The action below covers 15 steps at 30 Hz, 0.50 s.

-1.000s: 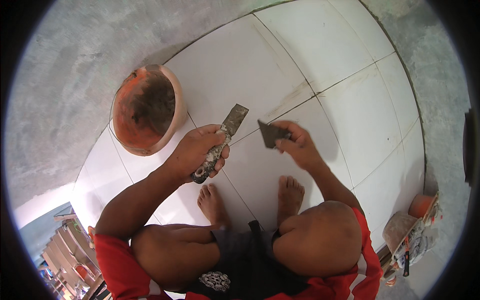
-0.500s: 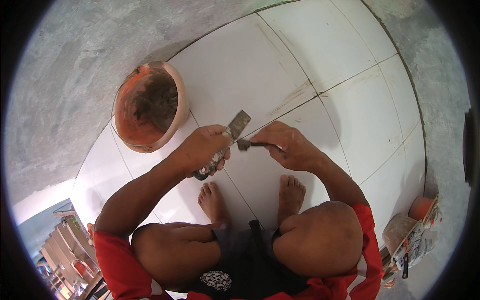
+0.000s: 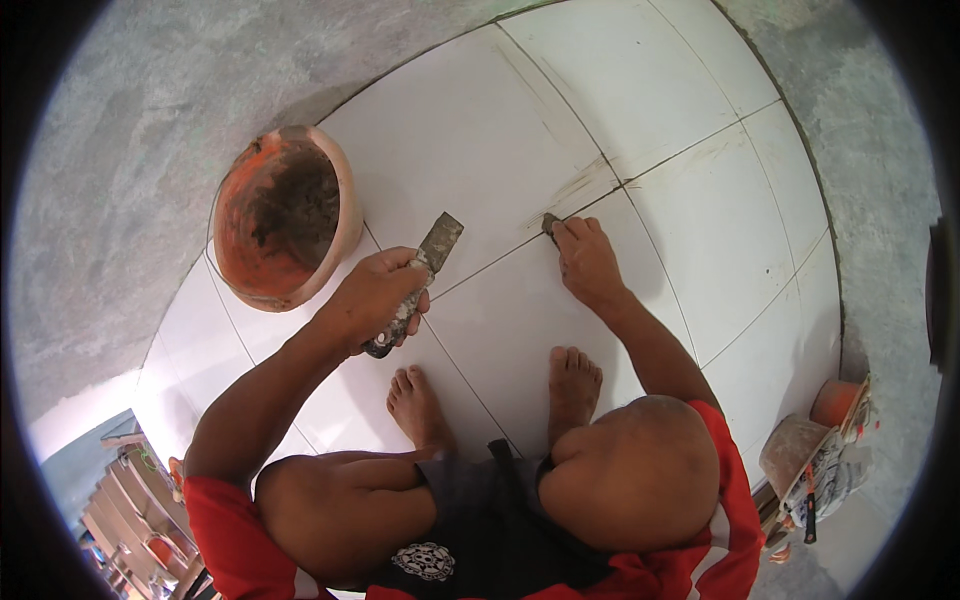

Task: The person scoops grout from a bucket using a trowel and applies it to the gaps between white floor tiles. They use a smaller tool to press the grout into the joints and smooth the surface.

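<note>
In my left hand (image 3: 378, 295) is a putty knife (image 3: 440, 238), its blade pointing up and away and its handle smeared with dried mortar. My right hand (image 3: 590, 262) pinches a small dark flat piece (image 3: 549, 224) with a grey lump on its end; its exact kind I cannot make out. That piece is down at the joint between the white floor tiles (image 3: 480, 330), close to where the joints cross. An orange bucket (image 3: 352, 215) with dark grey paste inside stands tilted toward me, left of my left hand.
Grey plastered walls (image 3: 150, 170) border the tiles at the left and right. My bare feet (image 3: 420, 405) rest on the tiles. At the lower right are more containers (image 3: 795, 450) and a hammer-like tool (image 3: 811, 505). Brown smears (image 3: 585, 182) mark the tiles near the joint crossing.
My right hand has moved forward and right, taking the dark piece from beside the putty knife down to the tile joint. My left hand still holds the knife, slightly farther left.
</note>
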### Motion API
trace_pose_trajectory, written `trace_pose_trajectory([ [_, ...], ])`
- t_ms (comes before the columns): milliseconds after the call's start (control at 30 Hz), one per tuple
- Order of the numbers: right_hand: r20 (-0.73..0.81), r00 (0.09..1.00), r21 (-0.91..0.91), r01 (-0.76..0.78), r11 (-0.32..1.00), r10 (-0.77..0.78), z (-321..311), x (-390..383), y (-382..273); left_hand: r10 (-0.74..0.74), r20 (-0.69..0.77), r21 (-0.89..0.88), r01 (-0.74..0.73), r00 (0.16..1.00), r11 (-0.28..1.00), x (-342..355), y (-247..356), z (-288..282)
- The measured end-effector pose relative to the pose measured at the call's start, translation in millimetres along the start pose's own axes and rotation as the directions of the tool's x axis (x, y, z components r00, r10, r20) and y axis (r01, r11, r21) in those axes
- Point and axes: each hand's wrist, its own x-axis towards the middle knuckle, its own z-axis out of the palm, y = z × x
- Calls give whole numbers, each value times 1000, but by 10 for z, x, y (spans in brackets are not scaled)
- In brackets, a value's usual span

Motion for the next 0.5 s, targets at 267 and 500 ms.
trace_pose_trajectory([
  [267,42,999,142,25,990,-32,166,-242,-144,16,11,-15,-16,1000,1000,19,-63,9],
  [500,169,985,120,-45,992,25,344,-155,-297,-3,19,-20,4,1000,1000,118,-122,4],
])
